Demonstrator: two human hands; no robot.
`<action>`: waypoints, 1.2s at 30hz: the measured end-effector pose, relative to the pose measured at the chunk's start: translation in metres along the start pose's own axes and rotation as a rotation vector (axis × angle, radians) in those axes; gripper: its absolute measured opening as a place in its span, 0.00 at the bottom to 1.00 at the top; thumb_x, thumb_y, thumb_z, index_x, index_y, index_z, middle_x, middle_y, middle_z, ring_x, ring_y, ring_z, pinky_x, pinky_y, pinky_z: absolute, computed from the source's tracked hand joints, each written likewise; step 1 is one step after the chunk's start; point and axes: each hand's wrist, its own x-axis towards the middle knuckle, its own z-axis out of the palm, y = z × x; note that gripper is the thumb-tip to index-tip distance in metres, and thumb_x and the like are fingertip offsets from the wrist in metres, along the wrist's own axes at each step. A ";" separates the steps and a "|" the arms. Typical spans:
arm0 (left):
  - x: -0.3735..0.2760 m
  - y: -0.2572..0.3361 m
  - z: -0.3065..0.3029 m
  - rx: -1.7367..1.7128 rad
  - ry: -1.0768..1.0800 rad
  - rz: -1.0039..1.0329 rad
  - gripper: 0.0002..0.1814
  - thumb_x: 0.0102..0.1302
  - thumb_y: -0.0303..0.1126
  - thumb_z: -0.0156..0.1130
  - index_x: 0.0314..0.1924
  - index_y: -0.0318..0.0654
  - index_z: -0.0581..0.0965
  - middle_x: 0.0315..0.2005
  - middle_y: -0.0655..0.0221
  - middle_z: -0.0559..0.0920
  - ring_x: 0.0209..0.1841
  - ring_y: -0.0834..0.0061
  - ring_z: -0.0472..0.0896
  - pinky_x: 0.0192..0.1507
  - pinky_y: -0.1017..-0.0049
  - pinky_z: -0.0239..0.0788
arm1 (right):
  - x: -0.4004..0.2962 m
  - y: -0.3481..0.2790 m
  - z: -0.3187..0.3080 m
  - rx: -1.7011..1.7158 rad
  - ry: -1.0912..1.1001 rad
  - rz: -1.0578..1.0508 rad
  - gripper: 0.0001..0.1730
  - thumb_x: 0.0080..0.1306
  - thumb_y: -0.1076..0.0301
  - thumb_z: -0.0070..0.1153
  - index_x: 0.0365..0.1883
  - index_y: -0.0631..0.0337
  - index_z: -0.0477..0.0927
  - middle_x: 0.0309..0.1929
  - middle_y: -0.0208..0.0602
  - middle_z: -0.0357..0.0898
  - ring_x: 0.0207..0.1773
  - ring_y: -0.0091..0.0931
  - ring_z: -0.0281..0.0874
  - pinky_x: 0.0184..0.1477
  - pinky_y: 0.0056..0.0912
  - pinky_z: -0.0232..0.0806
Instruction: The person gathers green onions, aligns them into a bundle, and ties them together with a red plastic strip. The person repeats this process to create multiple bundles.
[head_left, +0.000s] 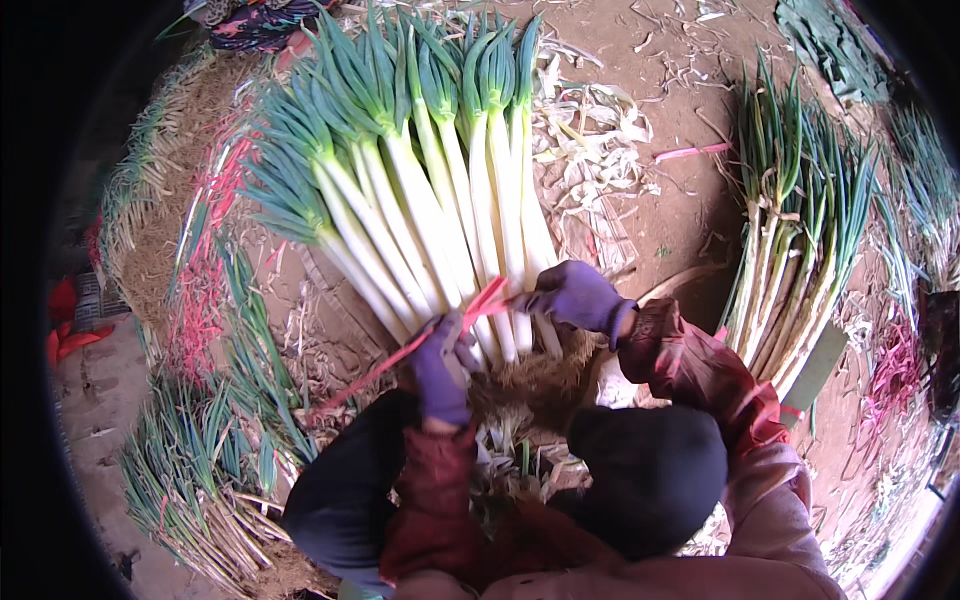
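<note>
A fanned bundle of long green onions (416, 199) lies before me, green tops away from me and roots near my knees. Around the white stalks close to the root end runs a red plastic tie strip (484, 304). In a purple glove, my left hand (444, 367) grips the strip at the left, with a long tail trailing off beyond it. My right hand (574, 296), also gloved in purple, pinches the strip at the right side of the stalks. Part of the strip is hidden behind the onions and fingers.
Untrimmed onions (795, 247) lean at the right. Another pile (217, 480) lies at the lower left. Loose red strips (202, 300) lie at the left, and peeled dry leaves (596, 135) litter the dirt floor. Patterned fabric (259, 26) shows at the top left.
</note>
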 end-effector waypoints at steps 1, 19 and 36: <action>-0.002 -0.002 0.010 0.009 -0.009 0.015 0.14 0.69 0.39 0.57 0.39 0.33 0.77 0.18 0.71 0.73 0.13 0.81 0.68 0.15 0.78 0.61 | 0.013 0.022 -0.015 0.162 0.086 0.022 0.31 0.61 0.38 0.61 0.27 0.63 0.84 0.18 0.42 0.78 0.27 0.32 0.80 0.35 0.34 0.70; 0.000 0.025 -0.001 0.143 0.027 -0.036 0.09 0.63 0.29 0.59 0.26 0.33 0.80 0.17 0.73 0.75 0.15 0.84 0.69 0.18 0.79 0.57 | 0.241 -0.010 -0.044 0.949 0.534 0.006 0.28 0.59 0.61 0.71 0.45 0.80 0.77 0.42 0.44 0.84 0.35 0.22 0.81 0.39 0.22 0.72; -0.001 -0.038 0.006 0.148 -0.043 0.254 0.05 0.61 0.27 0.64 0.33 0.33 0.83 0.18 0.76 0.77 0.20 0.86 0.69 0.23 0.80 0.59 | 0.146 -0.025 0.011 -0.268 0.476 -0.081 0.62 0.58 0.21 0.46 0.61 0.79 0.59 0.56 0.67 0.70 0.58 0.54 0.72 0.57 0.48 0.67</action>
